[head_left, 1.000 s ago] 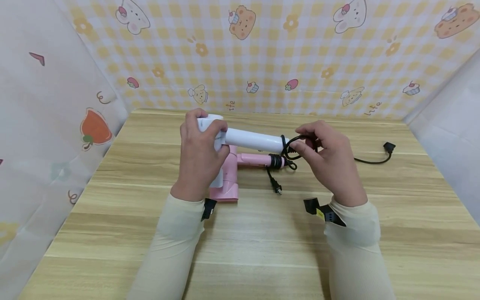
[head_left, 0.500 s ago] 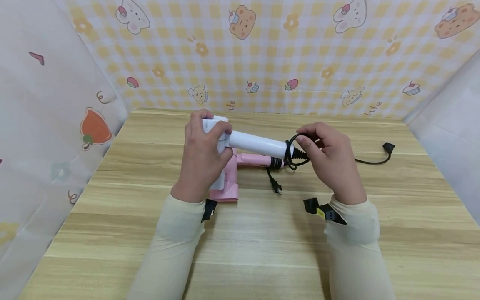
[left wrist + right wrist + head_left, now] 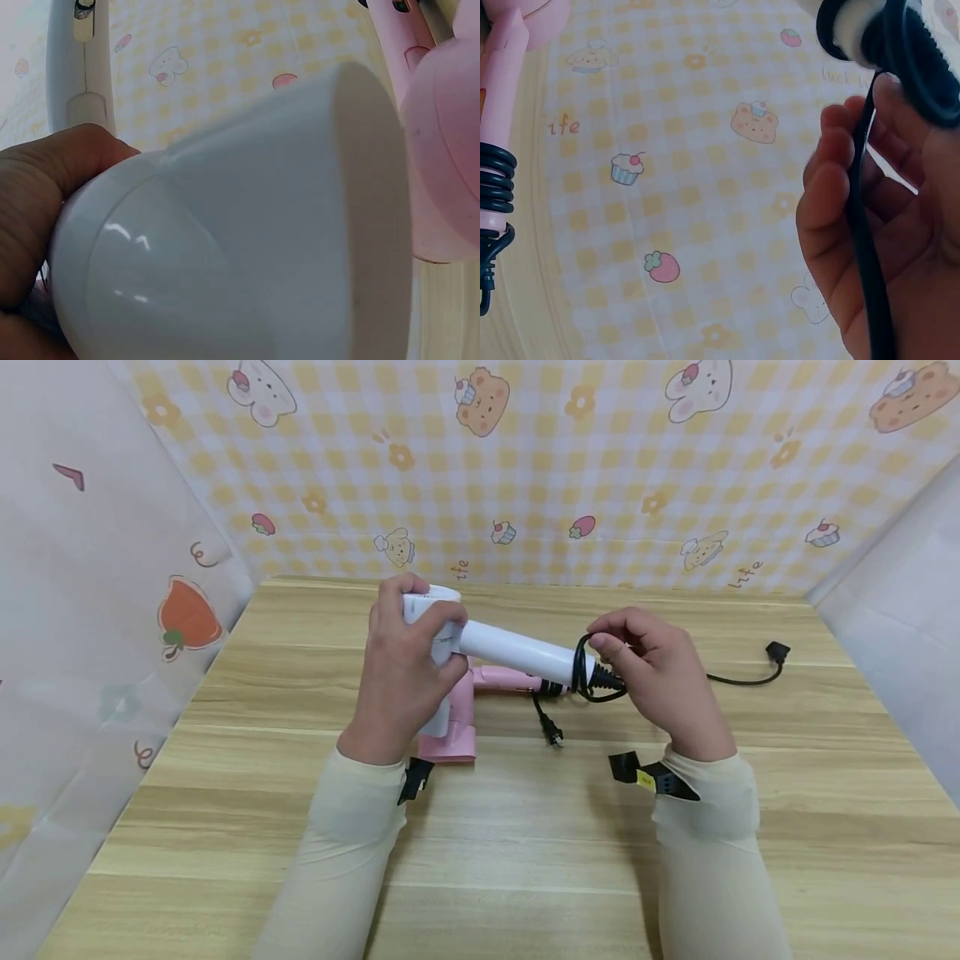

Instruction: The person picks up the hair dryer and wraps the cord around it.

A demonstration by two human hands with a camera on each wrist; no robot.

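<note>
My left hand (image 3: pixel 408 668) grips the head of a white hair dryer (image 3: pixel 517 647), whose handle points right and slopes slightly down. In the left wrist view its wide nozzle (image 3: pixel 255 225) fills the middle, with my thumb and fingers behind it. My right hand (image 3: pixel 660 672) pinches the dryer's black cord (image 3: pixel 862 225) between thumb and fingertips. A loop of that cord (image 3: pixel 579 664) goes round the handle's end. From there the cord crosses my right palm and comes out beyond the hand to a plug (image 3: pixel 777 652) over the right of the table.
A pink hair dryer (image 3: pixel 461 727) lies on the wooden table (image 3: pixel 525 860), partly behind the white one. Its black cord (image 3: pixel 495 180) is wound round its handle, and its plug (image 3: pixel 553 732) points to the front. A patterned cloth (image 3: pixel 540 468) hangs along the back.
The white dryer has shifted a little right, its handle end tipping lower. The cord loop sits closer round the handle's end, and my right hand has moved slightly downward.
</note>
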